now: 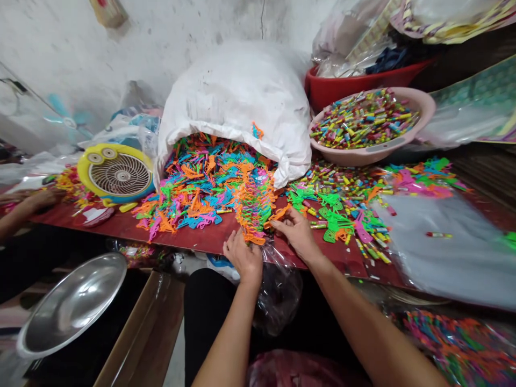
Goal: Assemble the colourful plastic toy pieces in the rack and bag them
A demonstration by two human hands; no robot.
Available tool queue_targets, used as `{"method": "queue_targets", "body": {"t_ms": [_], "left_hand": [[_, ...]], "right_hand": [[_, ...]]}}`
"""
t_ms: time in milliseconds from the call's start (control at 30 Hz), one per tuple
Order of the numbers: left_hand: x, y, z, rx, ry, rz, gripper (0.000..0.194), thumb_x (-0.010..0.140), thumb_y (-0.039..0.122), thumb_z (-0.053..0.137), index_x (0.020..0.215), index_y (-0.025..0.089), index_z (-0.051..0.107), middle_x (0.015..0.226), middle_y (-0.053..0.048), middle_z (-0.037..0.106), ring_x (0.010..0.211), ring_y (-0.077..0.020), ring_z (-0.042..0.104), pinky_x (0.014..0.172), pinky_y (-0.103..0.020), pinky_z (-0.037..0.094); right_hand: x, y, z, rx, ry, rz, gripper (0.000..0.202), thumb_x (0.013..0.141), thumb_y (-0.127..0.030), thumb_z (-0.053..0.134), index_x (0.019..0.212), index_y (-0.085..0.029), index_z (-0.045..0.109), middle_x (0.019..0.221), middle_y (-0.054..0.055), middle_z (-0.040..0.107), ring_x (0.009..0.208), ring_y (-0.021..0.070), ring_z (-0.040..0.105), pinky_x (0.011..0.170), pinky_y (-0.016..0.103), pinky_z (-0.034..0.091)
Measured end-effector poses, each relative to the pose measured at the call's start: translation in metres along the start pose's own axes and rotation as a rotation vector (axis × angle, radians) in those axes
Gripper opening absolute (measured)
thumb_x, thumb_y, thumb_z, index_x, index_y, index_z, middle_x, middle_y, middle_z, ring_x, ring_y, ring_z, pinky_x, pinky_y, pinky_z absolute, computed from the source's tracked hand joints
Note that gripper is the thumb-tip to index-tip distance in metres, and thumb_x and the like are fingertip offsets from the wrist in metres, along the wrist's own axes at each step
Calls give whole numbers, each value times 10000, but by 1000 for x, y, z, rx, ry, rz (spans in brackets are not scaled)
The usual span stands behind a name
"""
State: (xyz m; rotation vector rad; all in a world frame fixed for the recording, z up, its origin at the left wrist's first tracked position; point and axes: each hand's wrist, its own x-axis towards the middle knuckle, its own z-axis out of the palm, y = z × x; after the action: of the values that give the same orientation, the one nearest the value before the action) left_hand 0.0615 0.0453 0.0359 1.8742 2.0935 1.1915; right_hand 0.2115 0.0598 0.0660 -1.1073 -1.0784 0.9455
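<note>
- While both hands work at the near edge of the red table (121, 226), the left hand (244, 258) is curled around the lower end of a stack of orange plastic pieces (253, 212), fingers closed on it.
- The right hand (296, 231) pinches a single orange piece (278, 215) between thumb and fingertips, just beside the stack and touching it.
- A clear plastic bag (278, 293) hangs below the table edge, directly under the two hands.
- Behind the stack, a white sack (242, 102) lies on its side with its mouth open toward the person, and a heap of coloured plastic pieces (193, 183) in orange, blue, green and pink spills from it onto the table.
- To the right of the hands lie green plastic pieces (330, 215) mixed with small coloured tubes (346, 183).
- A pink basin (423, 105) full of the same tubes sits behind them, with a red tub (322, 88) further back.
- Clear plastic sheets (443, 242) cover the right end of the table.
- On the left stands a small yellow fan (116, 172), lying face up.
- A steel bowl (72, 303) rests low at the left, off the table.
- Another person's hand (40, 199) rests on the table's far left end.
</note>
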Motion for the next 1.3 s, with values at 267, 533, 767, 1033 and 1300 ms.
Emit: {"method": "queue_targets", "body": {"t_ms": [267,533,767,1033,1300], "left_hand": [[0,0,0,-3,5,8,374,797,227,577,1154,163,668,1191,-138,700,1271,-316,532,1108,-527,302],[0,-9,-1,-49,-45,65,396,796,217,552,1170,159,666,1252,-135,675,1298,-327,500,1109,-545,319],[2,-20,-1,-101,-56,149,410,806,230,505,1174,143,663,1257,-145,668,1274,-338,526,1086,-537,366],[3,-27,-1,-108,-88,202,376,806,227,502,1135,159,671,1233,-152,670,1250,-330,550,1061,-530,391],[5,-32,-3,-97,-124,246,401,824,253,493,1185,178,651,1238,-139,664,1235,-325,555,1045,-524,405]], "right_hand": [[-16,-1,8,-293,114,-274,219,809,-369,735,780,-209,588,787,-20,582,717,131,545,639,242,429],[-17,0,11,-303,168,-273,191,837,-371,719,834,-209,618,792,-19,596,675,126,557,623,243,449],[-24,-13,4,-427,14,-379,149,895,-329,659,819,-214,604,831,0,580,776,151,580,718,272,440],[-6,-19,-8,-340,-111,-243,162,858,-340,672,802,-203,607,805,7,613,760,161,584,702,278,448],[-10,-29,-3,-534,-160,-280,127,886,-283,608,790,-208,572,827,6,580,770,162,570,720,279,421]]}}
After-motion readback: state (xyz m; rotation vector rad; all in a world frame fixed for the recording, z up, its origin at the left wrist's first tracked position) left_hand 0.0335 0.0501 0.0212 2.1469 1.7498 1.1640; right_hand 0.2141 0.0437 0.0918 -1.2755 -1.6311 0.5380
